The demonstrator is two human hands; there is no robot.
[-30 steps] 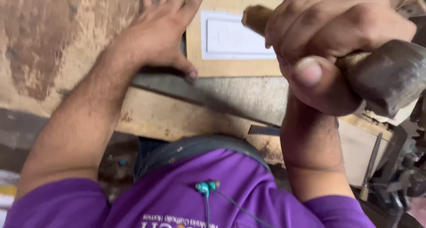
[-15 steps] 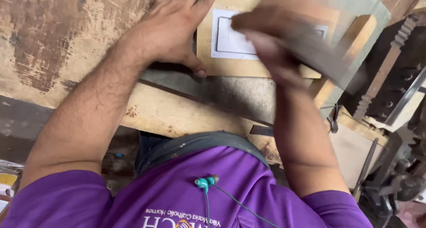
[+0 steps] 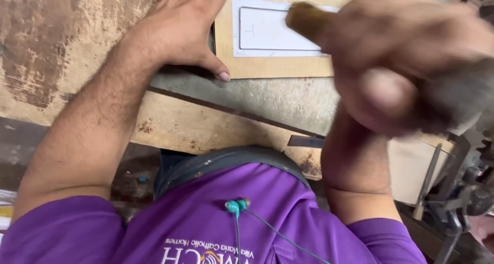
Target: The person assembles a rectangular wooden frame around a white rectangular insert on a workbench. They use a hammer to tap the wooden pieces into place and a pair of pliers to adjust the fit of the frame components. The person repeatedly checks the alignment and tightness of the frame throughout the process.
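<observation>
The left hand (image 3: 182, 30) lies flat with fingers spread, pressing the left edge of the plywood board (image 3: 272, 66) and holding nothing. A white paper template (image 3: 272, 30) lies on this board. Right of the template, the blurred right hand (image 3: 406, 63) is closed around a wooden-handled hammer (image 3: 309, 20).

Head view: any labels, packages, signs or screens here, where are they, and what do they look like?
White label: rectangular sheet with a thin dark outlined rectangle, lying on the tan board between the left hand and the blurred right hand, which partly covers it.
Shirt print: white lettering on purple, bottom edge.
No packages, signs or screens.
</observation>
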